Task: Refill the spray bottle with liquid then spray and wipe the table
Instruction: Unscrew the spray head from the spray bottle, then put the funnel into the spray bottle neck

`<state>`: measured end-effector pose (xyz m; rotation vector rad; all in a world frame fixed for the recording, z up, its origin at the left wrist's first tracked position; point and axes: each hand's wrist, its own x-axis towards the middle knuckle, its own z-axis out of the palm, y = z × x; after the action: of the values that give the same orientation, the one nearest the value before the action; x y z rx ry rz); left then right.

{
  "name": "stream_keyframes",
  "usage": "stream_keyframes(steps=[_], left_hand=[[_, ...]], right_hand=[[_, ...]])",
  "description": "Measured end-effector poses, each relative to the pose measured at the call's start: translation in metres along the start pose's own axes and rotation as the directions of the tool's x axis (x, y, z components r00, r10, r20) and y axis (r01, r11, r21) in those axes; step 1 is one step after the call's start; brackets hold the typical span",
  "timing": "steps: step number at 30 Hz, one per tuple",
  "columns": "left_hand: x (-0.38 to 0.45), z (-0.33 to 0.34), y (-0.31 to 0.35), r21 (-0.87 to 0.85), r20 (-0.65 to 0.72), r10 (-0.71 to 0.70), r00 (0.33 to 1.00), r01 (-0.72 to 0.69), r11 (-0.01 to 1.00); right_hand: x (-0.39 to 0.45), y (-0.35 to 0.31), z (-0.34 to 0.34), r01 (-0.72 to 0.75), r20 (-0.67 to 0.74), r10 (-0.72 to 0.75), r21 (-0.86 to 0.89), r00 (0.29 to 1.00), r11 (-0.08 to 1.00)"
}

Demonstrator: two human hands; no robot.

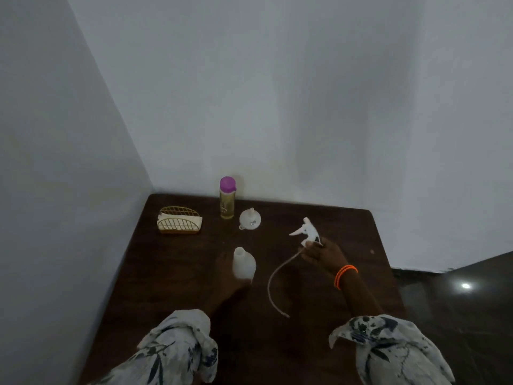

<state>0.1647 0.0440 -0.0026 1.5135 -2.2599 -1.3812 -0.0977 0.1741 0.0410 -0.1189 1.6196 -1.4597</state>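
A white translucent spray bottle body (243, 263) stands upright near the middle of the dark wooden table (172, 273), its neck uncapped. My left hand (226, 276) grips it from the left and behind. My right hand (323, 255) holds the white trigger spray head (306, 232) by its collar, to the right of the bottle. Its long dip tube (273, 287) curves down towards me, out of the bottle. A white funnel (249, 218) lies upside down at the back. Beside it stands a bottle of yellowish liquid with a purple cap (227, 197).
A gold wire holder with white napkins (179, 220) sits at the back left. Walls close the table in at the back and the left. The table's right edge drops to a dark glossy floor (458, 301).
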Motion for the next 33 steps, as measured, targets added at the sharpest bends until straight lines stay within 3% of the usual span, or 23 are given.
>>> stream_keyframes(steps=[6,13,20,23,29,33], left_hand=[[0.007,0.012,-0.007,0.061,0.043,0.048,0.998,-0.05,0.997],[0.002,0.023,-0.02,0.096,0.035,0.164,0.986,-0.167,0.981],[-0.003,0.026,-0.022,0.126,0.026,0.185,0.982,-0.187,0.974],[-0.004,0.029,-0.022,0.124,0.024,0.175,0.984,-0.177,0.976],[-0.006,0.037,-0.021,0.136,0.032,0.146,0.989,-0.149,0.979],[-0.005,0.035,-0.019,0.125,0.112,0.032,0.993,-0.046,0.991]], right_hand=[[0.017,0.039,0.021,-0.178,-0.043,0.174,-0.162,0.984,0.971],[0.034,0.086,0.021,-0.315,-0.158,0.279,-0.296,0.947,0.902],[0.033,0.092,0.011,-0.31,-0.18,0.255,-0.442,0.95,0.842],[0.033,0.089,0.012,-0.275,-0.176,0.211,-0.592,0.962,0.758],[0.036,0.089,0.014,-0.28,-0.183,0.216,-0.732,0.959,0.621],[0.035,0.084,0.018,-0.247,-0.159,0.205,-0.807,0.966,0.536]])
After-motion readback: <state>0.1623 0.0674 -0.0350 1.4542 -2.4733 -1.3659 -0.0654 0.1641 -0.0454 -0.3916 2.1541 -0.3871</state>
